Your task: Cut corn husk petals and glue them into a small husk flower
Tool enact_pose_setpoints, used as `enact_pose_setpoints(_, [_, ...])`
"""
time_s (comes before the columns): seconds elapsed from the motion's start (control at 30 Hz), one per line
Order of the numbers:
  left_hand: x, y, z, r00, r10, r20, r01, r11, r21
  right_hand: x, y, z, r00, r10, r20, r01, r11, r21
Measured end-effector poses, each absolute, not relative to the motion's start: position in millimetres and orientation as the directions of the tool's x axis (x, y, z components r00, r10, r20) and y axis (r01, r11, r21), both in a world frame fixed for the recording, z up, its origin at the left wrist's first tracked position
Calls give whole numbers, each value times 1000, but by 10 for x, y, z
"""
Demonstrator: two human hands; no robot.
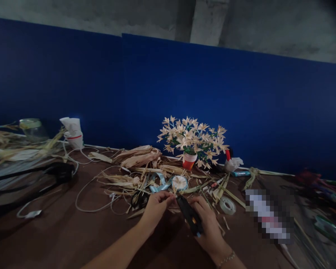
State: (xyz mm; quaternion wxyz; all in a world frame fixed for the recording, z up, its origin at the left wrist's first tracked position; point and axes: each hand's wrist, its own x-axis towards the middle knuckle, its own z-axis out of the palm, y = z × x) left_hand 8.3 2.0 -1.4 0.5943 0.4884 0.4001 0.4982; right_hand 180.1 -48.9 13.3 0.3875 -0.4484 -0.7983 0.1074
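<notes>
My right hand (210,224) is wrapped around a black glue gun (189,215) with an orange trigger, its nozzle pointing up and left. My left hand (156,207) pinches a small pale piece of dried husk just ahead of the nozzle; I cannot make out its shape. Both hands hover over the brown table (72,239). Just beyond my fingers lie a small round husk flower (179,182), pale blue ribbon (158,185) and black scissors (140,200).
A red paper cup (189,160) holds a bunch of pale husk flowers (192,136) against the blue wall. Dried husks (140,156), a white cable (86,194), a tape roll (227,205), a glass jar (33,129) and a black strap (53,173) litter the table.
</notes>
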Motion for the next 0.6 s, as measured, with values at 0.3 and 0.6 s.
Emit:
enact_pose_setpoints(0.3, [89,19,4,168,986,19,-189,14,982,1806,-477,123,-312,782,539,633,595,-496])
enact_pose_setpoints(0.6, [88,42,-44,172,984,44,-175,-13,984,1808,-486,117,-321,789,523,629,591,-506])
